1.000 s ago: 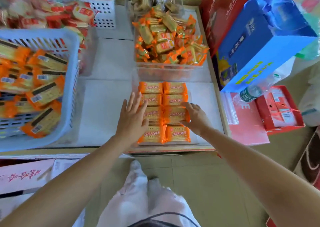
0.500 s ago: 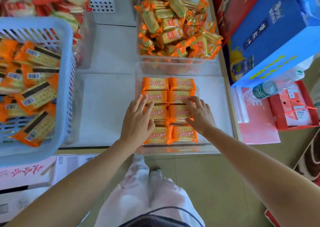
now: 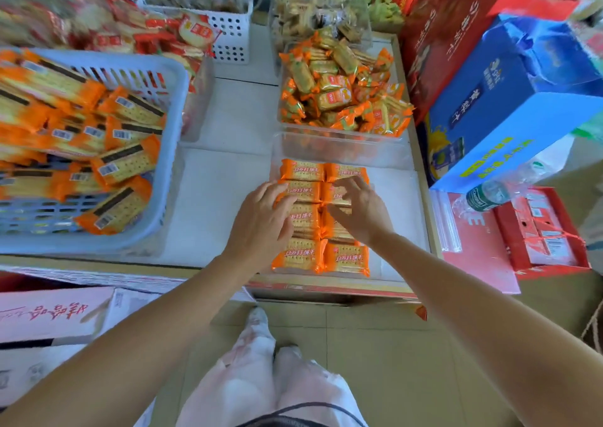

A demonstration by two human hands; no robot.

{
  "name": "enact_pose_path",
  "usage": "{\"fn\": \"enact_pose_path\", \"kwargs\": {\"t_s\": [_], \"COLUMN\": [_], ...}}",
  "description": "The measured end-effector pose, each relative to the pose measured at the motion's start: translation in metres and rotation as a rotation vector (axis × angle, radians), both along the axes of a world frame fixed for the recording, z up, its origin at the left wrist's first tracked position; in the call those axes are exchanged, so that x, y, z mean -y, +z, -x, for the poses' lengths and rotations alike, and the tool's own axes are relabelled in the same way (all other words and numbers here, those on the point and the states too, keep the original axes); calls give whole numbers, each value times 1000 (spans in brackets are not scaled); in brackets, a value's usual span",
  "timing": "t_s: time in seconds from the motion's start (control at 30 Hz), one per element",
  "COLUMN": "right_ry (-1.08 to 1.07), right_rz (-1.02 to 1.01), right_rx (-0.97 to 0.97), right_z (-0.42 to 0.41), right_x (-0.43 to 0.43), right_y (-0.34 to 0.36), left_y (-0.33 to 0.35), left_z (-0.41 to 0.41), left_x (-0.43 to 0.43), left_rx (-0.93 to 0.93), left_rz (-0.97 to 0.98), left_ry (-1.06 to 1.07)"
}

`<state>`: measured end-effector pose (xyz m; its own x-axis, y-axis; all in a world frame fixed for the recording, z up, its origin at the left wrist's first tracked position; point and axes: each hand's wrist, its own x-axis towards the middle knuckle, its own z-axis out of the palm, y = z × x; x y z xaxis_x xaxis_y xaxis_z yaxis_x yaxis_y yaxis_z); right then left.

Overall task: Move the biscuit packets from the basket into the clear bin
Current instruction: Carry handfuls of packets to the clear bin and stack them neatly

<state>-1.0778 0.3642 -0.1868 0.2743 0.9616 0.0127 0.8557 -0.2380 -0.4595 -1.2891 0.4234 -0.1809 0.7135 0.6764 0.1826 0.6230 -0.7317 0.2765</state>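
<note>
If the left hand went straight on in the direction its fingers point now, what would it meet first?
The left hand points away and slightly right, over the biscuit packets in the clear bin. It would probably meet the farthest left packet first, though height is unclear.

Left hand (image 3: 261, 222) and right hand (image 3: 360, 212) touch biscuit packets (image 3: 298, 257) lined up in the clear bin (image 3: 342, 150).

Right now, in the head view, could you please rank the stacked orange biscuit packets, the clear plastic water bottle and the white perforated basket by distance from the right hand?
1. Stacked orange biscuit packets: under the right hand.
2. Clear plastic water bottle: off to its right.
3. White perforated basket: far back left.
</note>
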Motion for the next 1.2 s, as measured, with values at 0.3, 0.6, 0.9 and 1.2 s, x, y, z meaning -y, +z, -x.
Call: {"fn": "enact_pose_path", "kwargs": {"t_s": [0.3, 0.6, 0.9, 1.2], "right_ry": [286, 700, 666, 551], "right_rz": [-296, -192, 82, 203], "right_rx": [-438, -261, -80, 339], "right_z": [132, 271, 366, 409], "right_x": [-64, -130, -199, -231], "right_y": [96, 116, 71, 41], "left_y": [95, 70, 52, 40], "left_z": [98, 282, 385, 407], "left_x": [0, -24, -54, -66], "left_rx": [259, -91, -101, -53], "left_rz": [-302, -37, 5, -34], "left_ry": [233, 627, 562, 483]}}
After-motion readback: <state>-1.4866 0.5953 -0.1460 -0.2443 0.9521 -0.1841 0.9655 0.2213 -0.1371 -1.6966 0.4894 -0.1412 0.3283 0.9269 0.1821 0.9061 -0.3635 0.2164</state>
